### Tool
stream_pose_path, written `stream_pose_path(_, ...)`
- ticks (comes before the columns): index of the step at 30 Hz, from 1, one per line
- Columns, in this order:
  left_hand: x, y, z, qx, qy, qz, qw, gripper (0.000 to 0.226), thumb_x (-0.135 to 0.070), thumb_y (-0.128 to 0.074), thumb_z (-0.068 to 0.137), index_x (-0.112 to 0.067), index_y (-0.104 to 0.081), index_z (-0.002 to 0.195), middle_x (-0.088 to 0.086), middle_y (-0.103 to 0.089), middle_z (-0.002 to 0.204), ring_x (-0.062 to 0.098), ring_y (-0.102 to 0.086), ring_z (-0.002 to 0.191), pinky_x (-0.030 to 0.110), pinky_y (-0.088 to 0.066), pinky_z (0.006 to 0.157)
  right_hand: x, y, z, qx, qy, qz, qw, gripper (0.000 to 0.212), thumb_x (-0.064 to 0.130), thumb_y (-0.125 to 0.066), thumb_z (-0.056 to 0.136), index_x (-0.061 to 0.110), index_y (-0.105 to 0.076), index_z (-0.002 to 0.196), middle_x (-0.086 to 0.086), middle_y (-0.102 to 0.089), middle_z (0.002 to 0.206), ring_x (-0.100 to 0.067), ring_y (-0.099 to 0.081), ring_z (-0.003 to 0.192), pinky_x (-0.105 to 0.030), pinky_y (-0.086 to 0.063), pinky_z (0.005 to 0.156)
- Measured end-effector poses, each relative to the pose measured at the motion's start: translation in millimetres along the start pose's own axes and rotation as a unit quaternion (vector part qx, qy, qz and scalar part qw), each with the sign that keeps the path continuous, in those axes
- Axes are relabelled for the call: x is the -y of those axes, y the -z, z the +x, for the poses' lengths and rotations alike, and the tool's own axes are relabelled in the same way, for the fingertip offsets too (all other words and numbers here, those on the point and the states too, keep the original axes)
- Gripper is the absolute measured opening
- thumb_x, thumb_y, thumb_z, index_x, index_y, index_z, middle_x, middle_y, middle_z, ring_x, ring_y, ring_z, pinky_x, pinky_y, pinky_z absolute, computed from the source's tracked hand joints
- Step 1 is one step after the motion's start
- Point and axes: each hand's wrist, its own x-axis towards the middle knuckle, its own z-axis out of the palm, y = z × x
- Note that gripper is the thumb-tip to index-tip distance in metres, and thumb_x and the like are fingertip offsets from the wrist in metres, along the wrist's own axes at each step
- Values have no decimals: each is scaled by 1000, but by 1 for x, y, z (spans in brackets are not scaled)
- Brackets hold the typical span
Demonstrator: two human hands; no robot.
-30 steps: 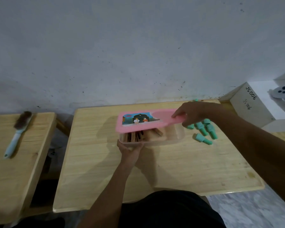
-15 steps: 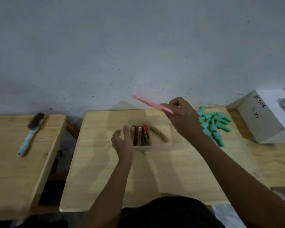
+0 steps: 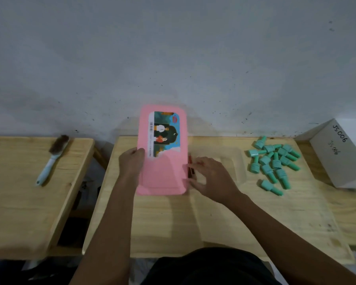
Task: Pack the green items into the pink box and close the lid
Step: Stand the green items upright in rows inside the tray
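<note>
The pink lid, with a picture sticker on its top, stands tilted towards me over the left part of the middle table. My left hand grips its left edge. My right hand is beside the lid's right edge, fingers spread, above the see-through box. Dark brown and red sticks show in the box just right of the lid; the rest of its inside is hidden. Several green bottle-shaped items lie in a loose pile on the table, to the right of the box.
A white carton marked JS006 stands at the far right. A brush with a pale blue handle lies on a second wooden table to the left. A gap separates the two tables. The wall runs close behind.
The lid has gone from my right hand to my left hand and moved left, turning its picture side towards me. My right hand has dropped to the box.
</note>
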Motion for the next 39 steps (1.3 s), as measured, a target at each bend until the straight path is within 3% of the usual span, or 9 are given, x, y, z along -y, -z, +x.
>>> stream_pose_path(3, 22, 24, 13, -76, -21, 92, 993, 24, -15, -45, 83, -8, -66, 92, 11, -64, 95, 25, -60, 75, 29, -53, 67, -21, -1, -5, 18, -116, -13, 993, 46, 42, -57, 90, 27, -56, 133, -1, -58, 120, -18, -55, 106, -34, -48, 88)
stream_pose_path(7, 57, 36, 21, -111, 43, 167, 979, 34, -20, -47, 83, -1, -63, 106, 16, -61, 102, 32, -58, 90, 37, -52, 79, -39, 3, -5, 102, -248, -18, 963, 40, 38, -54, 92, 28, -56, 130, -3, -55, 130, -22, -53, 117, -38, -48, 92)
stream_pose_path(12, 88, 27, 22, -132, 100, 161, 973, 36, -20, -48, 88, 3, -58, 115, 22, -59, 115, 40, -56, 107, 41, -45, 83, -53, -1, 7, 211, -328, -17, 921, 52, 38, -50, 91, 30, -43, 142, -1, -43, 146, -23, -46, 129, -40, -41, 102)
stream_pose_path(17, 109, 21, 29, -122, 92, 224, 962, 33, -24, -47, 93, -5, -55, 118, 21, -58, 119, 39, -56, 108, 49, -47, 93, -60, -9, 19, 263, -337, 6, 904, 48, 34, -52, 89, 24, -48, 136, -2, -52, 139, -24, -48, 126, -40, -42, 98)
stream_pose_path(22, 113, 10, 37, -88, 34, 371, 924, 53, -30, -48, 92, -8, -38, 139, 25, -42, 132, 41, -42, 121, 49, -38, 100, -63, -20, 28, 275, -332, 18, 902, 42, 32, -54, 87, 18, -56, 126, -6, -60, 124, -25, -58, 108, -40, -50, 90)
stream_pose_path(26, 98, -19, 27, 65, -63, 217, 972, 29, -32, -44, 98, -10, -61, 104, 13, -65, 99, 24, -61, 87, 27, -46, 65, -66, -27, 34, 258, -351, 48, 899, 38, 26, -54, 88, 13, -59, 123, -9, -63, 119, -25, -60, 103, -38, -51, 89)
stream_pose_path(30, 85, -45, 17, 138, -111, 198, 964, 25, -22, -49, 97, -5, -68, 96, 3, -62, 75, 12, -56, 65, 16, -39, 56, -61, -35, 40, 262, -343, 69, 899, 34, 23, -54, 91, 7, -63, 120, -11, -60, 126, -28, -59, 110, -37, -50, 91)
stream_pose_path(35, 83, -52, 17, 114, -109, 185, 970, 19, -15, -54, 94, -4, -69, 97, 3, -62, 79, 14, -57, 74, 16, -42, 61, -50, -46, 44, 298, -294, 126, 900, 30, 26, -51, 92, 5, -71, 101, -14, -69, 106, -29, -65, 96, -28, -45, 65)
stream_pose_path(39, 83, -54, 18, 109, -97, 178, 973, 16, -15, -53, 93, -7, -67, 95, 4, -63, 81, 22, -61, 82, 19, -43, 62, -46, -38, 37, 278, -274, 164, 906, 31, 18, -52, 94, 8, -66, 121, -12, -64, 123, -28, -60, 112, -31, -49, 84)
